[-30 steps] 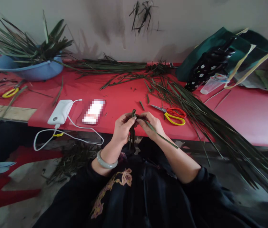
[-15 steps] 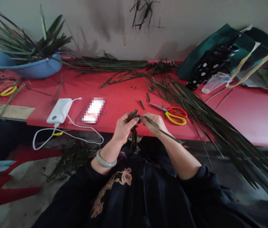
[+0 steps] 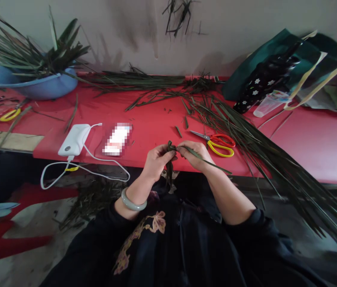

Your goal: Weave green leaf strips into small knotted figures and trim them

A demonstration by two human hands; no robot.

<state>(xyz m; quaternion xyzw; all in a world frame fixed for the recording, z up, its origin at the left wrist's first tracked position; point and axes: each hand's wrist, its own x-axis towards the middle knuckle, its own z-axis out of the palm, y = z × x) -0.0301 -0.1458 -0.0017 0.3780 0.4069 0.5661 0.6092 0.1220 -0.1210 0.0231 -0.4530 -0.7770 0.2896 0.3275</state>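
Between thumb and fingers, my left hand (image 3: 157, 158) pinches a small folded piece of green palm leaf (image 3: 170, 146), with loose ends hanging below toward my lap. Close beside it, my right hand (image 3: 194, 154) is closed on a long leaf strip (image 3: 213, 164) that runs out from the folded piece and trails across the wrist to the right. The exact folds are partly hidden by my fingertips. Scissors (image 3: 216, 143) with red and yellow handles lie on the red table just right of my right hand, blades pointing left.
A pile of long leaf strips (image 3: 252, 147) spreads right and overhangs the edge of the red table (image 3: 150, 119). Left are a white power bank (image 3: 74, 140) with cable, a phone (image 3: 117, 139) and a blue basin (image 3: 48, 87) of leaves. A green bag (image 3: 258, 59) stands back right.
My right hand has shifted slightly right, and the strip's free end lies a little higher and farther right. My left hand keeps its pinch on the folded leaf.
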